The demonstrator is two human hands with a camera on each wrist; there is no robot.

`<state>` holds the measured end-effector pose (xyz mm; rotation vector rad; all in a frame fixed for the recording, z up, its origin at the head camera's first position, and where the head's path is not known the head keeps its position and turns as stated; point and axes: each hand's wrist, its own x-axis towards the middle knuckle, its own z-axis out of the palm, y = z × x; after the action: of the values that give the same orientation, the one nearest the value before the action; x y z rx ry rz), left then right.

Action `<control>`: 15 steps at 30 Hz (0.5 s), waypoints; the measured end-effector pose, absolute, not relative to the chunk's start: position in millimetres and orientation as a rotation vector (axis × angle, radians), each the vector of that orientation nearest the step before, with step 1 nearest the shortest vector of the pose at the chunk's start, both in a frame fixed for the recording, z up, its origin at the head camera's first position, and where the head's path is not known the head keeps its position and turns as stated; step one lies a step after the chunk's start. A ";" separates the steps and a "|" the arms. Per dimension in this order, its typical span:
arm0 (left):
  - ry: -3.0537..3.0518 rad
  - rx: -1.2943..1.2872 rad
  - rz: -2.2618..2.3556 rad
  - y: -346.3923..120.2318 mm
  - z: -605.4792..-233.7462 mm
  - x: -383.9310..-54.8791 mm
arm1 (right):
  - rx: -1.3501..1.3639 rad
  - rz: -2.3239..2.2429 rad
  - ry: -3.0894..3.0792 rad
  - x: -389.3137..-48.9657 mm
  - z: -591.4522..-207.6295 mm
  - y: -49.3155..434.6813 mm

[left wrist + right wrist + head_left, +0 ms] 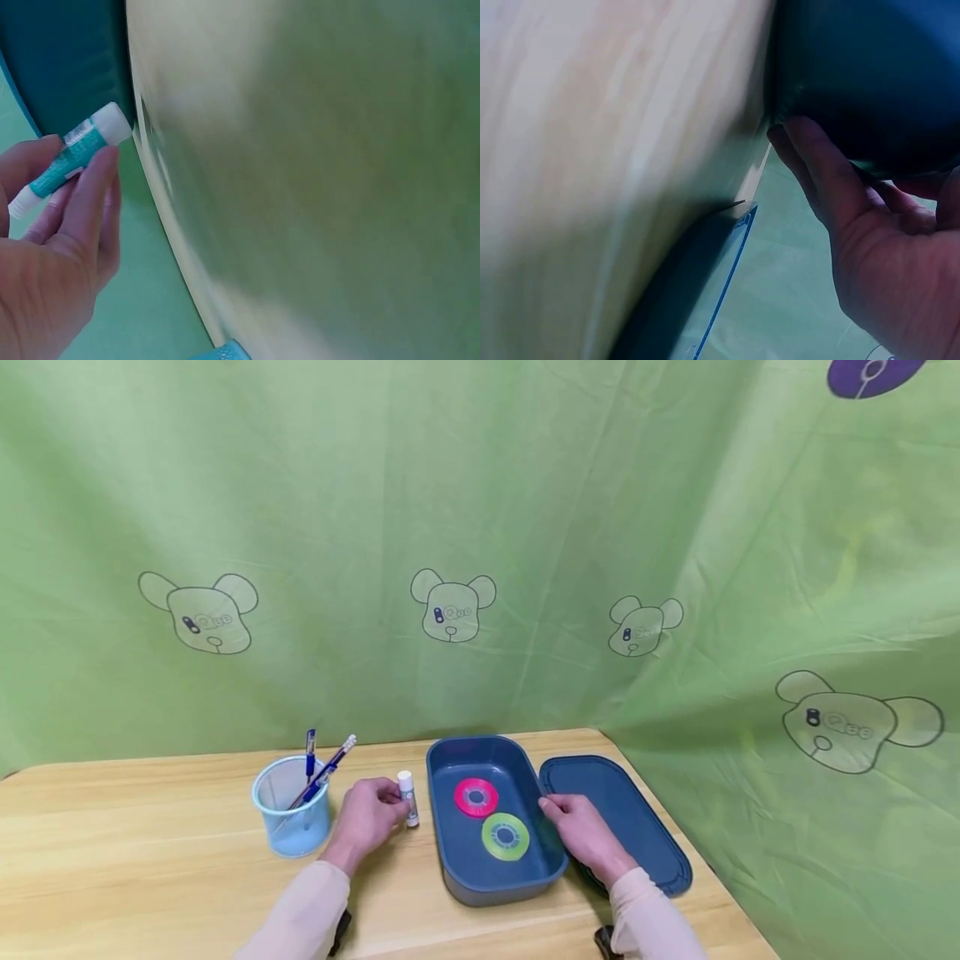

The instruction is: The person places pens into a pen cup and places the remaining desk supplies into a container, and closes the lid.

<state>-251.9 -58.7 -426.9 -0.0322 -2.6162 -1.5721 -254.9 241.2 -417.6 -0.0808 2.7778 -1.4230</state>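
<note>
A white-capped glue stick with a teal label stands roughly upright just left of a dark blue plastic box. My left hand pinches it between thumb and fingers, as the left wrist view confirms with the glue stick between the fingertips. Whether its base touches the table cannot be told. Inside the open box lie a pink disc and a green disc, both round with a hub in the middle. At the box's right side, my right hand grips the wall, fingers against the outside.
The box's dark blue lid lies flat on the wooden table, right of the box and partly behind my right hand. A light blue mesh pen cup with several pens stands left of my left hand. Green curtain hangs behind and to the right.
</note>
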 end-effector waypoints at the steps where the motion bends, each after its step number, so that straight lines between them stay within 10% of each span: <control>1: -2.613 -0.037 -1.569 -59.1 -426.8 -251.9 | -0.080 -1.424 2.777 -254.9 -417.3 241.2; 15: -2.540 -0.020 -1.587 -62.9 -420.8 -241.5 | -0.085 -1.427 2.790 -254.5 -417.8 241.3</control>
<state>-241.5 -62.9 -420.8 -0.0198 -2.5395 -1.5868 -254.5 241.3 -417.8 -0.0852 2.7897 -1.4271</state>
